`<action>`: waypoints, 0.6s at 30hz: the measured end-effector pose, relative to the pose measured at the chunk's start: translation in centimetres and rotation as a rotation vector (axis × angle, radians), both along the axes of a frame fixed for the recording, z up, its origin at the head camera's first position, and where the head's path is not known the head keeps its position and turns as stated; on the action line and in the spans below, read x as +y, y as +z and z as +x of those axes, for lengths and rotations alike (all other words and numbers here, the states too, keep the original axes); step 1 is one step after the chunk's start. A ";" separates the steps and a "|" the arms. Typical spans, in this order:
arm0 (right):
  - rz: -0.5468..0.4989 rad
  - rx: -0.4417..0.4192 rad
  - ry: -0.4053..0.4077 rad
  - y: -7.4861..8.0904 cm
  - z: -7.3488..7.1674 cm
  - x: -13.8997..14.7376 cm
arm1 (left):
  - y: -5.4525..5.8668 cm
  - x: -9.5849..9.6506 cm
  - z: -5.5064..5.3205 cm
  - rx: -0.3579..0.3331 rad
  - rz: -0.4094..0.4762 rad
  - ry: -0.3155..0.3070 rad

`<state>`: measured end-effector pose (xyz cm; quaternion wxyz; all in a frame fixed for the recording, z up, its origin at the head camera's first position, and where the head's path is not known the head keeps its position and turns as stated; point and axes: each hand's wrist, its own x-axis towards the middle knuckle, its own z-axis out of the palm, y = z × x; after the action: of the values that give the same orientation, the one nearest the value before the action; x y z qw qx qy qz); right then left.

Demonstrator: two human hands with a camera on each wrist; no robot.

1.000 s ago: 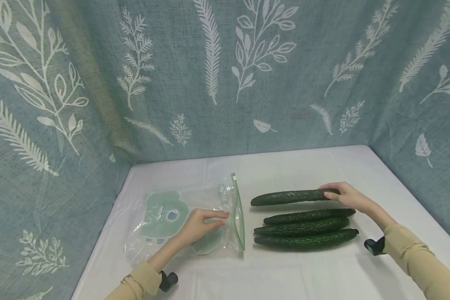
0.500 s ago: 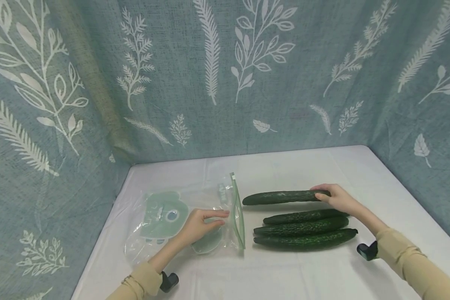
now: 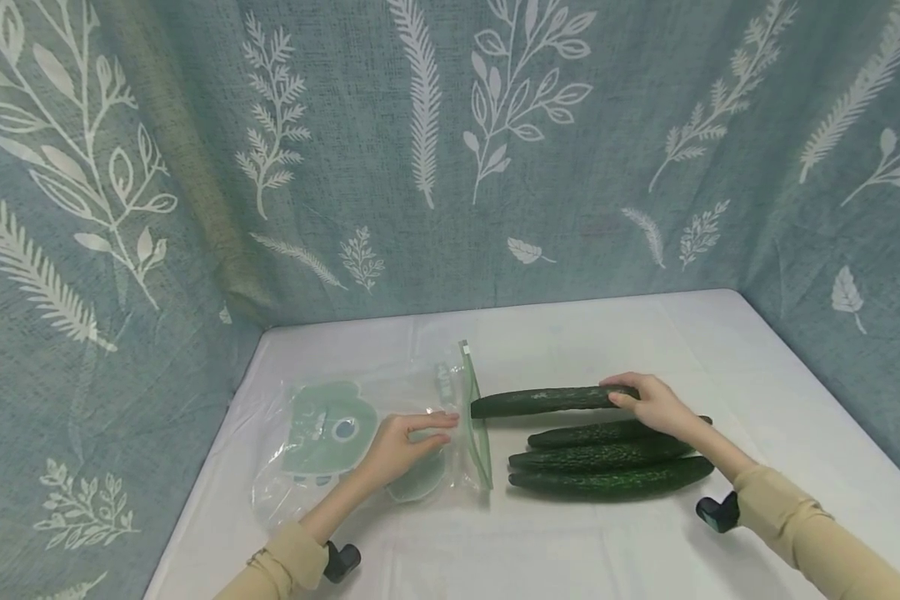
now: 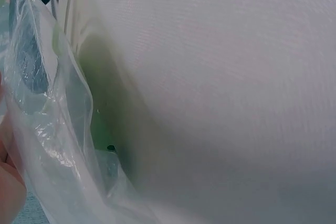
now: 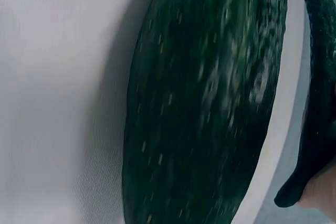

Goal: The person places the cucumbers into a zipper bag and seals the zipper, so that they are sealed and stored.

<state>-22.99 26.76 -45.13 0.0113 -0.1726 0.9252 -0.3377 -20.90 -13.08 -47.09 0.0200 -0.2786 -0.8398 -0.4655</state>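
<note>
A clear zip bag [image 3: 330, 392] with a pale green cartoon print lies on the left of the table, its green-edged mouth [image 3: 484, 467] parted and facing right. My left hand [image 3: 397, 450] holds the bag's upper film just behind the mouth, fingers stretched out and thumb below; the contact is hard to make out. My right hand [image 3: 652, 404] grips a long dark green cucumber [image 3: 540, 402] by its right end, palm above. This cucumber's left tip is at the mouth of the bag, overlapping the green strip. In the right wrist view, the held cucumber [image 5: 320, 77] shows at the right edge.
Three more cucumbers [image 3: 607, 457] lie side by side on the white-covered table [image 3: 570, 550], in front of the held one. A leaf-patterned blue-green curtain [image 3: 450, 208] hangs behind the table and along both sides. Each wrist carries a small black camera [image 3: 341, 562].
My right hand has moved left, taking the cucumber from right of the bag until its tip reaches the parted mouth. My left hand has stayed in nearly the same place.
</note>
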 end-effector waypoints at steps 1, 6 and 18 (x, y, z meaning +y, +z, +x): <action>-0.004 -0.001 0.002 0.0 0.1 -0.3 | 0.0 0.0 0.0 -0.001 0.002 -0.001; -0.018 0.007 0.006 0.1 0.3 -1.4 | 0.0 0.1 -0.1 -0.010 0.018 -0.007; -0.048 0.027 0.045 -0.3 0.9 -3.6 | 0.4 0.2 0.0 -0.008 0.038 0.000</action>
<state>-22.10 23.13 -45.44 0.0020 -0.1981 0.9128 -0.3571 -20.91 -12.92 -46.73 0.0220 -0.2763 -0.8309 -0.4825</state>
